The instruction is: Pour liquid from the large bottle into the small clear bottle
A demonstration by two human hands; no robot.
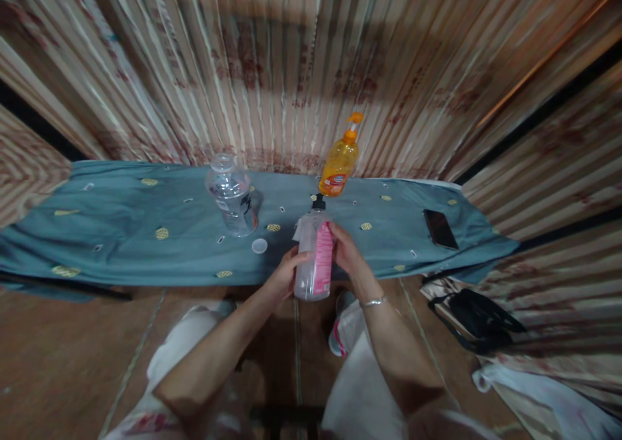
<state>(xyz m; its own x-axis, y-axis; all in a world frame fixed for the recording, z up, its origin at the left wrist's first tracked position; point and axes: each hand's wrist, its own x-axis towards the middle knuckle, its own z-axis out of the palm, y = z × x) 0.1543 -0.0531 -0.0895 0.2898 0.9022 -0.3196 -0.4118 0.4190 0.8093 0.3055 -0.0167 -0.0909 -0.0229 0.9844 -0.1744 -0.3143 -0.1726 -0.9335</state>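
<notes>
Both hands hold a clear bottle with a pink label and a black pump top [315, 252], upright above the near edge of a blue-grey cloth [121, 232]. My left hand [284, 273] grips its lower left side. My right hand [348, 255] wraps the right side; a thin bracelet sits on that wrist. A small white cap [259, 245] lies on the cloth just left of the bottle. Farther back stand an open clear plastic bottle [232, 197] and an orange pump bottle [340, 161].
A black phone [440, 228] lies on the cloth at the right. A black bag [479, 320] rests on the floor at the right, beside white fabric [534, 388]. Striped curtains hang behind and at both sides. My knees and a shoe show below.
</notes>
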